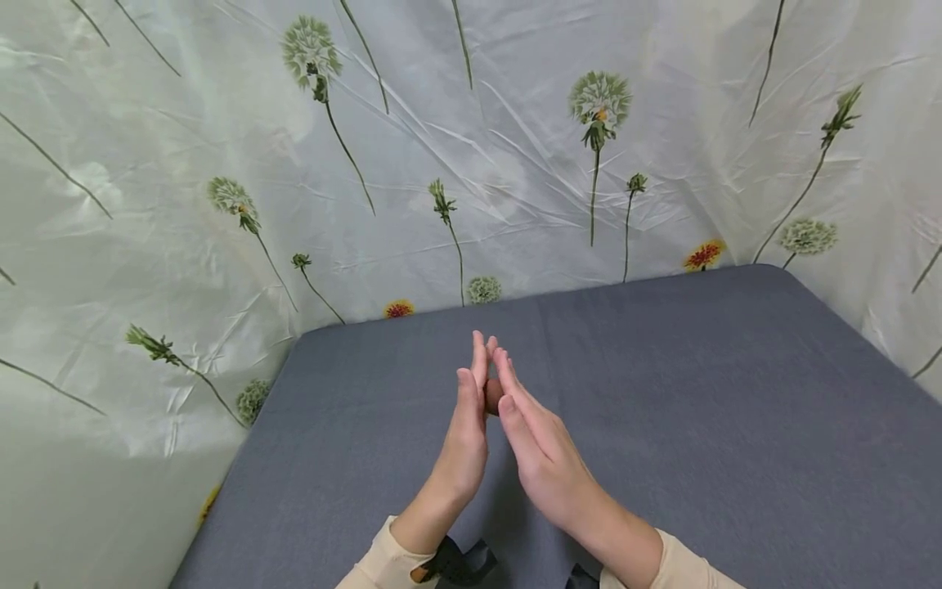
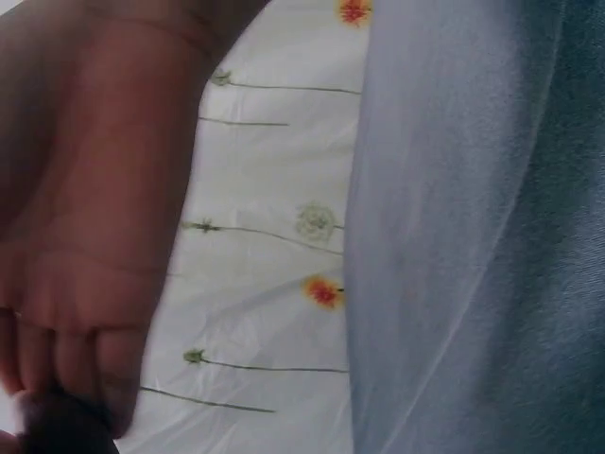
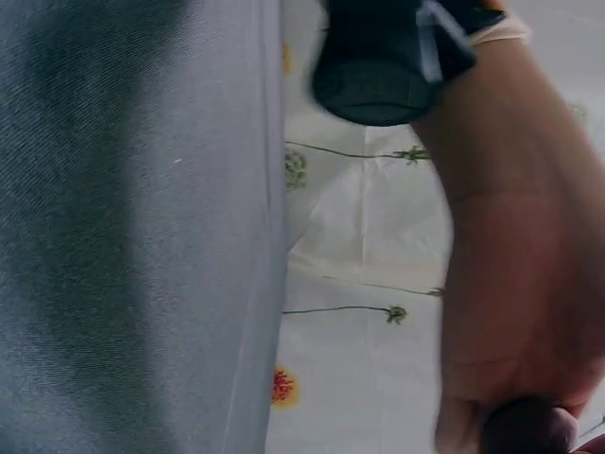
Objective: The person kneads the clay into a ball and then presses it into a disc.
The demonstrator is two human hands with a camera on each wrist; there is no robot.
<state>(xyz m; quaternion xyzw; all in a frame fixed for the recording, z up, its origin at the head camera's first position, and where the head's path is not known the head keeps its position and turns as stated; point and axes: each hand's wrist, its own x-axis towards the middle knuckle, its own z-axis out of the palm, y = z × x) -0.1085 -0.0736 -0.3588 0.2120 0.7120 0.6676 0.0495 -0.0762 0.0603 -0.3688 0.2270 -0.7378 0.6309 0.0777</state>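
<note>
A small brown ball (image 1: 494, 397) sits between the fingers of my two hands, held up above the grey surface. My left hand (image 1: 462, 442) stands on edge with straight fingers against one side of it. From the opposite side the straight fingers of my right hand (image 1: 540, 454) press on it, and the fingertips of both hands lean together. In the left wrist view the ball (image 2: 66, 426) looks dark at the bottom corner, below a palm. The right wrist view has the ball (image 3: 529, 427) at the lower edge, by the fingers.
A grey cloth-covered table (image 1: 699, 425) spreads under the hands. Behind and beside it hangs a pale curtain (image 1: 515, 164) printed with dandelions. A black wrist strap (image 1: 464, 563) and cream sleeves (image 1: 386, 560) are on the arms.
</note>
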